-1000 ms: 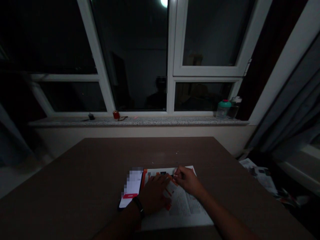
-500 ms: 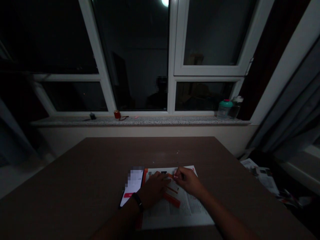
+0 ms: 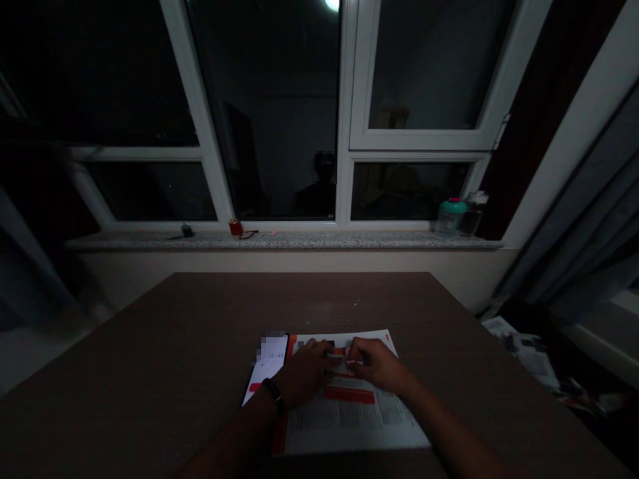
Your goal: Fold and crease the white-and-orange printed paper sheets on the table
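Note:
A small orange and white card or packet (image 3: 349,393) lies on an open printed magazine or sheet (image 3: 359,439) on the brown table. My left hand (image 3: 307,372), with a dark band at the wrist, rests on the left part of the card, fingers bent over its upper edge. My right hand (image 3: 374,362) is closed in a pinch at the card's upper right, on something small and pale that I cannot make out. Beside my left hand lies a phone (image 3: 269,359) with a lit screen.
The table (image 3: 224,313) has tiny pale scraps beyond the sheet. On the windowsill (image 3: 309,240) stand a teal-lidded bottle (image 3: 451,216), a clear bottle (image 3: 473,214), a red object (image 3: 235,227) and a small dark one (image 3: 186,230). Papers (image 3: 532,356) lie off the right side.
The card has turned so that its orange lower edge lies nearly level, where it sloped down to the right before. Both hands stay close to it with only small shifts.

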### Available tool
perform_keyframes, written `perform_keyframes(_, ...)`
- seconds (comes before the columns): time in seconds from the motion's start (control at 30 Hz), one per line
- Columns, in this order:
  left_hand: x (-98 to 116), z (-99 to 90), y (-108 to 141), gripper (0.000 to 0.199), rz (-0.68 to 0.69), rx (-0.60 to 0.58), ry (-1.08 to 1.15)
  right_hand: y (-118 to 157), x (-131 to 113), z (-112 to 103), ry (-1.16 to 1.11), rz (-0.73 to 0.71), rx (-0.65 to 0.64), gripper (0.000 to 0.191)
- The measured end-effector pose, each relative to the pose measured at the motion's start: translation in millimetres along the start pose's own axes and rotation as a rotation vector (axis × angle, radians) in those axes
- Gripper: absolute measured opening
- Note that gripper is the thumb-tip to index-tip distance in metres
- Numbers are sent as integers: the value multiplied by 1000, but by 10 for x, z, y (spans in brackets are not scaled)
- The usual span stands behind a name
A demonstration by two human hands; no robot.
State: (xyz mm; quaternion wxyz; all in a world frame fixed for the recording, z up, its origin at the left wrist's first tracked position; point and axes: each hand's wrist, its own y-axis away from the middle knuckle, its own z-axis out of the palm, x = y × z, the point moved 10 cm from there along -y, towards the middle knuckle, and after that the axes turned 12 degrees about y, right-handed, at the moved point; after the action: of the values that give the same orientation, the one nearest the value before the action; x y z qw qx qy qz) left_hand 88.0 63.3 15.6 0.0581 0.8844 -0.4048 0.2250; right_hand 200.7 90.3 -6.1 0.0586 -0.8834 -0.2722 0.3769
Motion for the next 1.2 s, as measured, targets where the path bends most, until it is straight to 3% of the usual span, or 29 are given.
perform_keyframes(0.23,5,-6,42,49,-15,-20,37,-10,-84,-82,24,3,18,11)
perform_keyframes(0.4,6,-1,58,43,-13,23,17,-10,-68,-203,77,9,96,12)
perform_keyframes(0.57,11,-7,48,41,-19,59,16,3,-55,-132,75,6,35,11)
perform_keyframes(0.73,-2,4,46,52,-1,92,65,20,-102,-33,68,-36,-23,9)
perform_keyframes(0.87,50,56,35,62,57,50,84,1,-10,-107,86,35,75,7)
perform_keyframes(1.0,102,75,30,49,88,17,96,-7,75,-199,91,96,182,10)
perform_keyframes(1.2,170,109,29,44,125,-34,91,-13,41,-134,103,93,172,8)
